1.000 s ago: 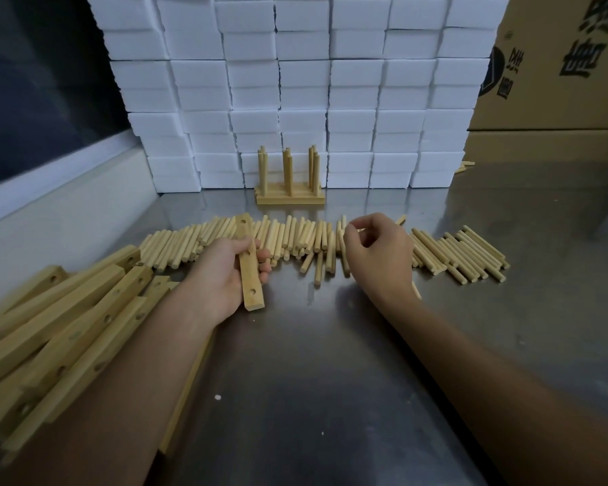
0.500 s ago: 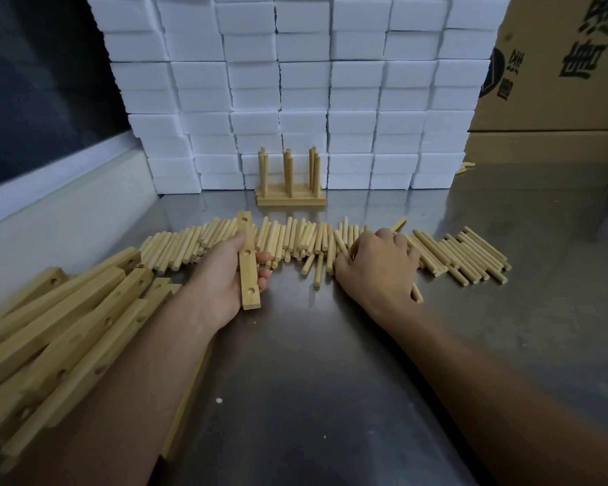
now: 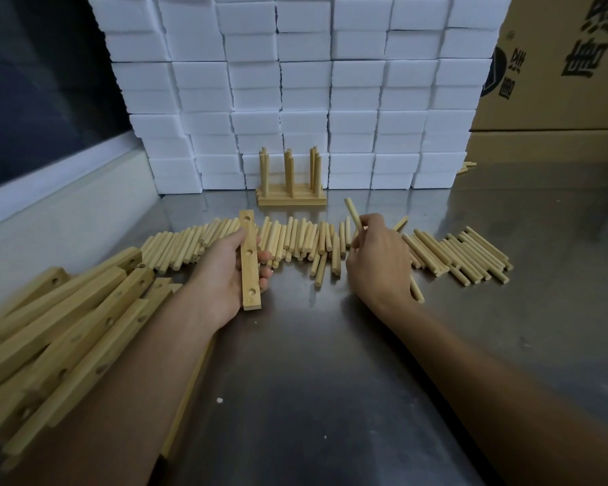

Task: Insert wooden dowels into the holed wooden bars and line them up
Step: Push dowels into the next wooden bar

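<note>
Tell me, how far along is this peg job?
Barely begun. A few finished bars with upright pegs stand at the back. The left hand holds an empty holed bar; the right hand has one peg. Many loose pegs and a bar pile remain.

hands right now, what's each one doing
Left hand: closed round a holed wooden bar, all three holes empty.
Right hand: pinching one dowel, lifted above the row of loose dowels.

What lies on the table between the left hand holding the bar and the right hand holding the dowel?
In the head view, loose dowels lie in a row between the left hand with its bar and the right hand with its dowel.
</note>
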